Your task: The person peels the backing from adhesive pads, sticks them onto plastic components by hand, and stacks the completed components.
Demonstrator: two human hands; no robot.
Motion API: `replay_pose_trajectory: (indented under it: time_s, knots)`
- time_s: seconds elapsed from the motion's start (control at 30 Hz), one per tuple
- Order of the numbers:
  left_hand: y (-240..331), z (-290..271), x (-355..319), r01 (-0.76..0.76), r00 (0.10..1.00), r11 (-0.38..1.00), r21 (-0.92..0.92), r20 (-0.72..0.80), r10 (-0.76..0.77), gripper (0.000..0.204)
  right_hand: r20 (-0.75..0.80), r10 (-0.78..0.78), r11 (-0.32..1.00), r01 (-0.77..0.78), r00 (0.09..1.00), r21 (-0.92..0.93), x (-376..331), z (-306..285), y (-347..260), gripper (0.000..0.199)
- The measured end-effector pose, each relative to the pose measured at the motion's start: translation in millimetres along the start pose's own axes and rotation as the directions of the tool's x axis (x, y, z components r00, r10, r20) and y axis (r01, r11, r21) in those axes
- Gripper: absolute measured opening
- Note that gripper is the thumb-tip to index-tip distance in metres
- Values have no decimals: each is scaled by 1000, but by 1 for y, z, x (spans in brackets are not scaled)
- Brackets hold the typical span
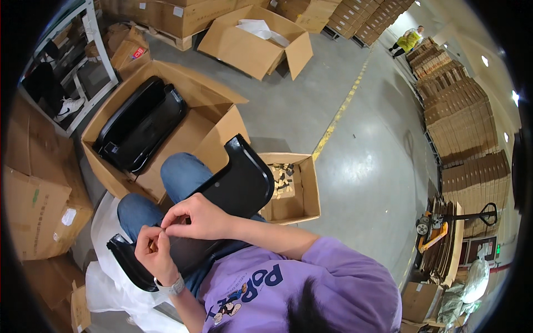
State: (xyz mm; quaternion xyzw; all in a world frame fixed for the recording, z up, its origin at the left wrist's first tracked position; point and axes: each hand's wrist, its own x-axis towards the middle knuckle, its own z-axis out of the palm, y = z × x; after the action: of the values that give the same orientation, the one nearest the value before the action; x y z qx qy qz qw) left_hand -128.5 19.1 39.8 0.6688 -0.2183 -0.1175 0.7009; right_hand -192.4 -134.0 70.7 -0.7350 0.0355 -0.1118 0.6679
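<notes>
— A glossy black plastic panel (233,186) is seen across blue jeans (183,175), and more black panels (139,125) are stacked in a plain brown carton (208,119).

— Purple is worn: a shirt (333,283) printed with dark navy lettering and a small cartoon figure. A silver-grey watch (172,287) is noted on the left hand (152,250).

— The floor (366,166) is shown in pale grey, crossed by a yellow painted line (338,119).

— Tan pieces are seen in the small brown box (302,191). An orange and black pallet jack (438,227) is spotted, and a yellow top on a distant person (409,40).
</notes>
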Motion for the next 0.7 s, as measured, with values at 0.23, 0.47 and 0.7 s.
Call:
replay_pose_trajectory:
  time_s: [0.23,0.47,0.7]
  knots:
    - [-7,5,-1,137,969,857,-496,-111,-219,16,6,240,927,-231,971,297,2,-5,12,9]
    - [-13,-2,0,257,965,478,-840,192,-180,20,-293,230,972,-202,928,121,-7,-20,5,7]
    - [-13,8,-5,488,868,629,-605,266,-419,34,-220,-256,895,145,941,-423,-15,3,14,11]
